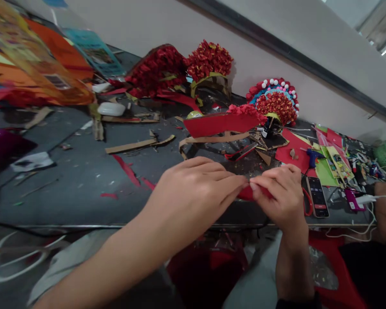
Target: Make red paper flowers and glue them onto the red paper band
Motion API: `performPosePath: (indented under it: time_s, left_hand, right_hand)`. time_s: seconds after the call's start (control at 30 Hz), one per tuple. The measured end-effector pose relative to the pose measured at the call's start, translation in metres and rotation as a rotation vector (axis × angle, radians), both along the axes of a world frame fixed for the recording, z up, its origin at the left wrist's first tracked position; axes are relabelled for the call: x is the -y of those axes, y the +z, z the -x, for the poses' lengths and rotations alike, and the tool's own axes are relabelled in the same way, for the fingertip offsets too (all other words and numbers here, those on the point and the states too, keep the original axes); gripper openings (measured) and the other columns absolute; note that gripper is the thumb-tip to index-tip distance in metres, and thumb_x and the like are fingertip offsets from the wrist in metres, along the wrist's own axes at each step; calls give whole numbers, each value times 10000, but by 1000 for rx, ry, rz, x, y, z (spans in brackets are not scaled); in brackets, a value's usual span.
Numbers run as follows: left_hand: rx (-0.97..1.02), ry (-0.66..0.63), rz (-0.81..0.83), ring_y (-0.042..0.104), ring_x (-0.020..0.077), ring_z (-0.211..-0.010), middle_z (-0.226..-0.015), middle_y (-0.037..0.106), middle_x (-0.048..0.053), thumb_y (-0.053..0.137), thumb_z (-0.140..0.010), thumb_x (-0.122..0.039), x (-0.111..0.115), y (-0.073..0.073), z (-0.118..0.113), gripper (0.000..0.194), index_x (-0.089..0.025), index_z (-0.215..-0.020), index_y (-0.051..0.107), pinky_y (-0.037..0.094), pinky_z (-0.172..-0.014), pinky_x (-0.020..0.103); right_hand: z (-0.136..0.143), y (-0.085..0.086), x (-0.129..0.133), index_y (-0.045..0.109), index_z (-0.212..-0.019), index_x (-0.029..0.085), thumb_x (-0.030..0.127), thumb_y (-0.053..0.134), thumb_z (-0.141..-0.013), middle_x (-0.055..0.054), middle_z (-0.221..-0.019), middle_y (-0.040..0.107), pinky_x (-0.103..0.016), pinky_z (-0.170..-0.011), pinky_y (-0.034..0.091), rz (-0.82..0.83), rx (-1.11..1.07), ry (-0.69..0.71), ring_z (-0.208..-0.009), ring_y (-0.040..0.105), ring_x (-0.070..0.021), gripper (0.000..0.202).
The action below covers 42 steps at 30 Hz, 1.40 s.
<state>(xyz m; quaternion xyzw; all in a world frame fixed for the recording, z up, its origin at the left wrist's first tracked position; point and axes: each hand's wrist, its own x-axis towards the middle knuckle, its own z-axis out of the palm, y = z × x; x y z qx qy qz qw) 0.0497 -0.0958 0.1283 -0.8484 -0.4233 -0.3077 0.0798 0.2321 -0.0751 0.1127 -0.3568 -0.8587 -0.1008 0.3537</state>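
Over the near edge of the desk, at four o'clock from the view's centre, your left hand and right hand each have a grip pinching a small red piece, fingertips nearly meeting, probably to keep something so slight steady. The scissors and phone sit at three o'clock from it, presumably for easy reach. The piece looks thin and plain, but your fingers hide its full shape.

Matt, paper-like red piece, rough cardboard strip, glossy phone screen, smooth white plastic case
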Motion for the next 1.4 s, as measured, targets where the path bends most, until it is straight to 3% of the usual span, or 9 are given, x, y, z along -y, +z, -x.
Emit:
performPosePath:
  time_s: [0.27, 0.37, 0.43, 0.6, 0.8, 1.0, 1.2, 1.3, 1.4]
  left_hand:
    - [-34, 249, -12, 650, 203, -610, -717, 720, -1, 299, -935, -401, -2, 0, 43, 475, -251, -753, 711, 384, -508, 291]
    - [52, 468, -21, 578, 148, -520, -630, 669, -18, 378, -898, -472, -3, -2, 56, 412, -240, -824, 711, 305, -480, 258]
    - [182, 541, 33, 523, 103, -500, -601, 622, -46, 394, -883, -486, -5, 0, 59, 396, -234, -859, 698, 304, -496, 249]
    - [452, 468, 255, 462, 79, -544, -668, 596, -51, 355, -845, -457, -14, 8, 49, 391, -202, -850, 652, 320, -490, 230]
    - [463, 406, 374, 404, 70, -510, -626, 576, -35, 452, -818, -387, -22, 11, 43, 314, -153, -835, 661, 302, -469, 196]
    - [453, 247, 493, 486, 93, -579, -702, 644, -5, 486, -807, -379, -26, 8, 43, 283, -156, -817, 661, 347, -526, 190]
    - [474, 95, 611, 521, 100, -608, -769, 676, 3, 476, -835, -403, -25, 3, 40, 292, -171, -803, 649, 372, -536, 186]
    - [431, 21, 632, 557, 110, -615, -764, 679, 6, 489, -825, -413, -27, 0, 42, 288, -176, -800, 652, 393, -535, 187]
    - [358, -18, 595, 573, 119, -585, -747, 680, -4, 562, -769, -436, -30, -4, 47, 267, -197, -835, 661, 402, -507, 190]
  right_hand:
    - [-48, -4, -24, 645, -794, 221, 206, 595, -826, 3, -724, 635, -331, -750, 414, -7, -22, -108, -713, 574, -147, 62]
    - [-66, -13, -37, 646, -780, 209, 226, 581, -828, -20, -732, 624, -326, -707, 435, -8, -176, -257, -714, 575, -162, 83]
    - [-68, -18, -42, 647, -782, 205, 265, 566, -839, -29, -752, 631, -324, -711, 455, 86, -277, -269, -736, 588, -167, 116]
    - [-50, -28, -45, 660, -925, 238, 488, 519, -844, -29, -899, 683, -340, -773, 497, 490, -410, -57, -856, 628, -184, 298]
    - [-47, -39, -43, 610, -1115, 272, 791, 290, -745, -69, -1113, 669, -399, -844, 517, 786, -755, 192, -1010, 633, -234, 714]
    - [-50, -32, -38, 605, -1113, 281, 509, 632, -756, -47, -1133, 671, -368, -843, 532, 928, -674, 51, -1010, 640, -209, 424]
    - [-52, -30, -37, 536, -1210, 285, 426, 690, -725, -38, -1004, 710, -319, -706, 564, 1049, -744, 169, -881, 680, -202, 527]
    - [-55, -29, -35, 670, -990, 246, 384, 733, -685, -23, -883, 730, -310, -681, 554, 1101, -691, 158, -804, 685, -201, 341]
    - [-62, -28, -34, 709, -781, 236, 349, 752, -663, -1, -790, 734, -301, -656, 538, 1000, -754, 59, -722, 671, -182, 169]
